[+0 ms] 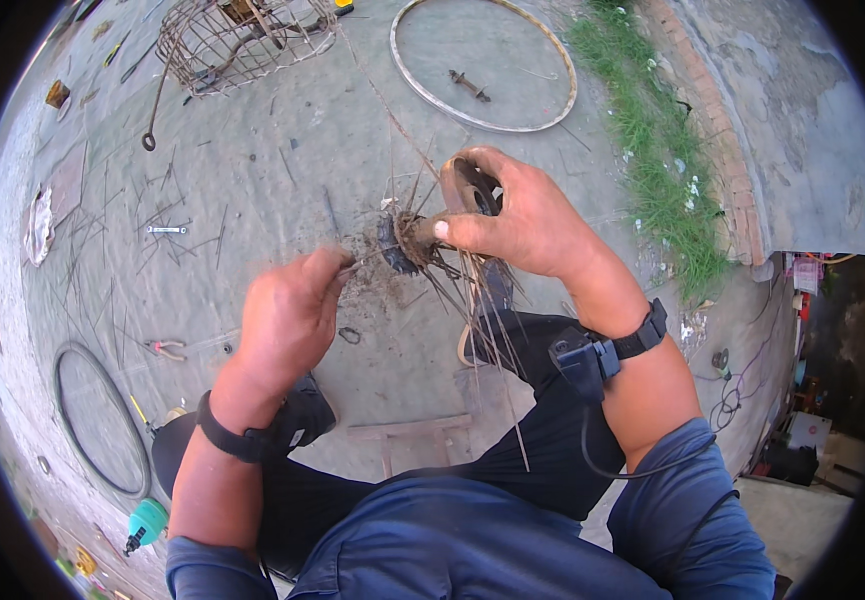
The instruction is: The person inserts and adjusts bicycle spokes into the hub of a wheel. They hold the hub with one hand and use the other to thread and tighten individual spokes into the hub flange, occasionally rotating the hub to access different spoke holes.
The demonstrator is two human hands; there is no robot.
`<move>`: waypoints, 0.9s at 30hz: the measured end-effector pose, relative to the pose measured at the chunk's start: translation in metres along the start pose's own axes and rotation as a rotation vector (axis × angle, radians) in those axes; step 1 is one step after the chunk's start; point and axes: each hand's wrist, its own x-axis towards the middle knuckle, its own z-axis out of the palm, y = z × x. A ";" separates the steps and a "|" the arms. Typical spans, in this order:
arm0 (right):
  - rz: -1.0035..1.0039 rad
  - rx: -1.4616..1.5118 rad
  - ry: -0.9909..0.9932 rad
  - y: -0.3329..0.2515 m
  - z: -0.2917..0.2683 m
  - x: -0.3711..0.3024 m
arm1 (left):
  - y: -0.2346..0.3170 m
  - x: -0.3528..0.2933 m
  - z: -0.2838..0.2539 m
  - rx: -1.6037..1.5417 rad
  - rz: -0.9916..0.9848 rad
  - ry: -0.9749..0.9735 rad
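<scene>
A dirty wheel hub [413,240], clogged with dark grease and rust, hangs in front of me with many thin rusty spokes [503,375] fanning out from it. My right hand [533,210] grips the hub from its right end, with the thumb along its barrel and the fingers curled over the dark ring-shaped part [471,185]. To the left of the hub, my left hand [291,312] is closed in a pinch. A thin wire-like piece [361,264] shows at its fingertips, pointing towards the hub. The left fingertips are slightly blurred.
Loose spokes, a wrench [167,230] and pliers [169,350] lie on the ground to the left, beside a black tyre [59,382]. A bare rim [392,45] and wire basket [193,60] lie ahead. A low wooden stool [408,428] stands between my legs; grass [653,160] grows at right.
</scene>
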 end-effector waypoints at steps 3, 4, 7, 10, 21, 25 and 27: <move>0.009 -0.004 -0.005 0.000 0.000 0.000 | 0.001 -0.001 0.004 -0.015 0.013 0.038; 0.016 0.008 -0.008 -0.001 0.000 0.000 | 0.001 0.001 0.003 0.014 0.038 0.045; 0.014 0.019 -0.013 -0.002 0.000 0.001 | 0.000 0.005 -0.005 0.089 0.082 0.022; -0.015 -0.010 -0.001 -0.001 0.002 -0.001 | 0.001 0.003 -0.006 0.097 0.065 -0.044; 0.010 -0.100 0.028 -0.007 0.007 -0.002 | 0.009 -0.007 0.015 -0.011 -0.086 -0.003; -0.043 -0.156 0.106 -0.009 0.012 -0.003 | 0.009 -0.006 0.016 -0.060 -0.151 -0.030; -0.037 -0.151 0.093 -0.009 0.009 -0.001 | 0.012 -0.006 0.016 -0.116 -0.192 -0.046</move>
